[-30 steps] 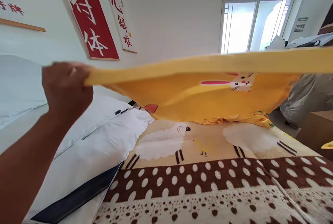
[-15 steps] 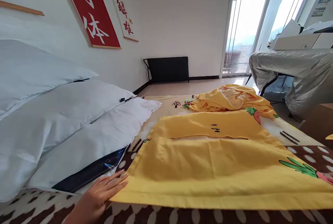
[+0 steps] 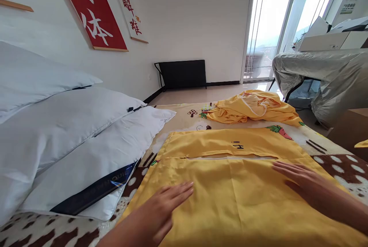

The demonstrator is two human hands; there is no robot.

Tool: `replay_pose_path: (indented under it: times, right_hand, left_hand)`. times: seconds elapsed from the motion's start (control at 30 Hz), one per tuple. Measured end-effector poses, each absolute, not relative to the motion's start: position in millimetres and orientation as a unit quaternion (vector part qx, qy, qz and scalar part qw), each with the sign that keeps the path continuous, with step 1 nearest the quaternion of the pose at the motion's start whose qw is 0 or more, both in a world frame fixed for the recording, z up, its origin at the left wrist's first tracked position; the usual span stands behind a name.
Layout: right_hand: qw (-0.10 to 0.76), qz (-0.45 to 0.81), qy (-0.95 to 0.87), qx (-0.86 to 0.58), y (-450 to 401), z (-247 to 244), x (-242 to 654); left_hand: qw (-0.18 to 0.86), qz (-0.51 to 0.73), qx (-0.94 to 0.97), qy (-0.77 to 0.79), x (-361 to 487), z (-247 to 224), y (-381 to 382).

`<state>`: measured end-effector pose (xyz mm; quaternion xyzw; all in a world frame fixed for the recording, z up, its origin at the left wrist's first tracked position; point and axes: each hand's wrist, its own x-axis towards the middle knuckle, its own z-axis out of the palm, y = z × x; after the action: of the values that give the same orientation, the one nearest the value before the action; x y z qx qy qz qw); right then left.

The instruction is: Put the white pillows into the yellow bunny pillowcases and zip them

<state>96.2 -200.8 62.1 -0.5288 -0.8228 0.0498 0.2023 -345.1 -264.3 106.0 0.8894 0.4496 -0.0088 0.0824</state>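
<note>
A yellow pillowcase [image 3: 207, 201] with a printed "Hi" and carrots lies flat on the patterned blanket, a long slit running across its upper part. Over its left half is my left hand [image 3: 163, 208], palm down, fingers stretched out and holding nothing. My right hand [image 3: 299, 180] is over the right side, just below the slit's right end, its fingers also extended and holding nothing. Whether either palm touches the cloth is hard to tell. White pillows [image 3: 115, 155] overlap at the left, the nearest one with a dark blue band [image 3: 94, 189].
Crumpled yellow cloth [image 3: 253, 107] lies beyond the pillowcase. A brown box [image 3: 350, 128] stands at the right, below a plastic-covered table [image 3: 319, 63] bearing white boxes [image 3: 324, 42]. A black folded panel [image 3: 182, 74] leans against the far wall.
My left hand has moved from the pillowcase's lower left corner to the right, over the cloth. My right hand has come into view. The pillowcase's near edge is now out of view.
</note>
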Motion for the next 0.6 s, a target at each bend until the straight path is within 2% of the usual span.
replay_pose_path:
  times: [0.1,0.2,0.27,0.33,0.43,0.53,0.6]
  right_hand:
    - [0.145,0.173,-0.826,-0.517,-136.6,58.8,3.4]
    - [0.15,0.176,-0.804,-0.549,-64.9,46.2,-76.9]
    - [0.138,0.175,-0.805,-0.55,-32.5,30.6,-84.7]
    - [0.116,0.172,-0.81,-0.549,-15.1,10.6,-43.1]
    - [0.088,0.151,-0.781,-0.6,-6.8,-19.7,83.9]
    - [0.057,0.054,-0.738,-0.67,-8.0,-32.2,194.6]
    - [0.052,0.022,-0.711,-0.701,-8.7,-24.1,210.7]
  left_hand:
    - [0.104,0.022,0.83,0.547,-251.3,108.9,-157.8]
    - [0.081,0.04,0.788,0.609,-201.3,74.4,-68.1]
    - [0.079,0.038,0.772,0.629,-207.1,44.9,-33.3]
    - [0.074,0.032,0.752,0.654,-244.8,20.2,-18.7]
    - [0.047,0.03,0.709,0.703,-334.3,4.2,-19.3]
    - [0.031,0.013,0.685,0.728,-402.3,12.9,-22.6]
    - [0.019,0.007,0.686,0.728,-406.8,24.0,-18.7]
